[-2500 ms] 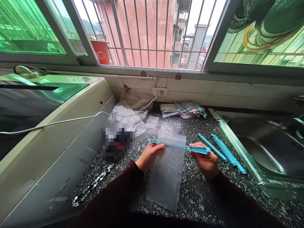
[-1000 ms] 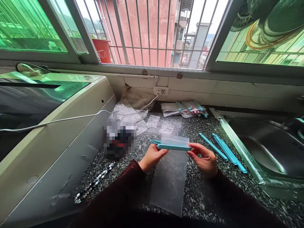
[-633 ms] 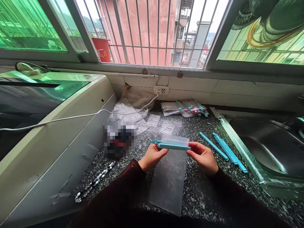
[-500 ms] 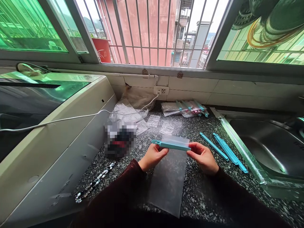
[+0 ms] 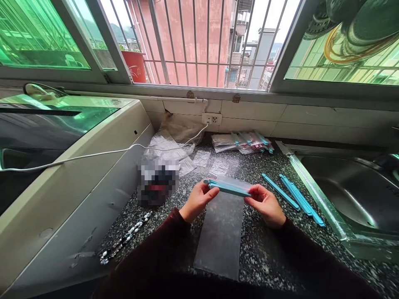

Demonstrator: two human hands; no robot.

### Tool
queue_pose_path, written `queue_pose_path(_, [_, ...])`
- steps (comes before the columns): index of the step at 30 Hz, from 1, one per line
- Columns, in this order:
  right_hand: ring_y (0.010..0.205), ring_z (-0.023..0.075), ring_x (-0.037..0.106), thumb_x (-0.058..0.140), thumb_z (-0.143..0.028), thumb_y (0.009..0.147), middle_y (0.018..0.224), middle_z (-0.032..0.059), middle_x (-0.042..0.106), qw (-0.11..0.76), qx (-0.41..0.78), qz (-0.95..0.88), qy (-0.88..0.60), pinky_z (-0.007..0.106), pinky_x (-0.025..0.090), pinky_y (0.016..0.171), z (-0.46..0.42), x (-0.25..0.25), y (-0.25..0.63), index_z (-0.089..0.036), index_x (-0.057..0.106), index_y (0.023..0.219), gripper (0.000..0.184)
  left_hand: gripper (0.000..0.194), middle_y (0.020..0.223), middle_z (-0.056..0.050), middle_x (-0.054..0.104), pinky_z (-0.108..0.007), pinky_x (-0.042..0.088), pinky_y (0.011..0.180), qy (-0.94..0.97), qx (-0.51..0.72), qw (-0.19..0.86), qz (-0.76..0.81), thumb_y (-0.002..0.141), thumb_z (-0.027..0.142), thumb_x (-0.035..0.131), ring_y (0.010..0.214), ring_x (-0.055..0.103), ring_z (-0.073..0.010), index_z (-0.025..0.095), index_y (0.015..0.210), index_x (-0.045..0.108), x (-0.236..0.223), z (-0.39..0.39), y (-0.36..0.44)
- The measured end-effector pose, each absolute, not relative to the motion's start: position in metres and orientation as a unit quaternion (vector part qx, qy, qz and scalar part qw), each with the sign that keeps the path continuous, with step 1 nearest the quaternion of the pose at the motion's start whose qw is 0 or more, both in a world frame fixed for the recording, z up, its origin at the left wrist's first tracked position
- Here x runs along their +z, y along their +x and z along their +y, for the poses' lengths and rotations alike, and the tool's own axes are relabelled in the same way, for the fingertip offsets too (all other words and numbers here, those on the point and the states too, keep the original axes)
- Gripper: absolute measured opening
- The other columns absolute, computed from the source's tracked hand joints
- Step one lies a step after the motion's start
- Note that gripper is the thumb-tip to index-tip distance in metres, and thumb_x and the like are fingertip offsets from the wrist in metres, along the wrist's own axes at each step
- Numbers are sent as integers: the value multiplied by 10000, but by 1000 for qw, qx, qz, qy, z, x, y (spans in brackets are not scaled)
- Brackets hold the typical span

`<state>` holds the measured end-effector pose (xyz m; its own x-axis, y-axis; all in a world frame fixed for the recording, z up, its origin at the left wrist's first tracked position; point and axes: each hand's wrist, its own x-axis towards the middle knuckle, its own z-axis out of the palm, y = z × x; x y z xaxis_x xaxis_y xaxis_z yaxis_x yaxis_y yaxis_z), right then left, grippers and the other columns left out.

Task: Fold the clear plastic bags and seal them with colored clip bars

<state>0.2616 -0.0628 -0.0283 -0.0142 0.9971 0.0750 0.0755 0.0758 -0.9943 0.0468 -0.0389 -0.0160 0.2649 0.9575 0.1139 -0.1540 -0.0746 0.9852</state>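
A light blue bag sealing clip [image 5: 229, 189] is held level between my two hands, over the speckled counter. My left hand [image 5: 199, 200] pinches its left end, thumb in front. My right hand [image 5: 267, 205] grips its right end between thumb and fingers. The clip sits across the top of a clear plastic bag [image 5: 220, 236], whose upper edge sticks up behind it and whose body hangs down towards me. To the right, a single blue clip [image 5: 280, 192] and a bundle of several more clips [image 5: 301, 200] lie on the counter.
Clipped clear bags [image 5: 245, 142] lie against the back wall. Loose plastic bags [image 5: 170, 145] and a blurred dark item [image 5: 158, 182] are at left, near a beaded string [image 5: 126, 236]. A white cable [image 5: 109, 153] crosses the white appliance [image 5: 93, 174]. A steel sink [image 5: 346, 187] is at right.
The clip's left end has moved slightly up and right with my left hand, and the clip now slopes down to the right. The bag's lower end has swung slightly.
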Motion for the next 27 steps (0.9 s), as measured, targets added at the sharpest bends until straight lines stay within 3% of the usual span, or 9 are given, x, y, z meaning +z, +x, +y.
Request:
queue_pose_path(11, [747,178,618,723,-445,616,779,34,665,456,486,-576,-474,313,504,709,-64,-28,259,-189,609,805,338,389,524,59,377,-215,250,490,557,477,566,375,653,504,656,499,316,-66,135,659,530,-13,-39,45])
queue_pose_path(18, [642,160,587,677,-472,656,690,23,637,431,448,-608,-495,283,492,609,-66,-28,260,-173,614,739,316,373,553,52,370,-224,260,527,582,474,546,372,670,475,652,534,317,-75,140,609,499,-13,-38,44])
queue_pose_path(27, [645,157,580,655,-451,690,697,28,629,429,429,-622,-495,277,493,606,-68,-24,259,-175,617,757,287,401,549,53,349,-225,246,523,590,462,544,378,676,501,633,534,298,-75,147,583,468,-12,-39,43])
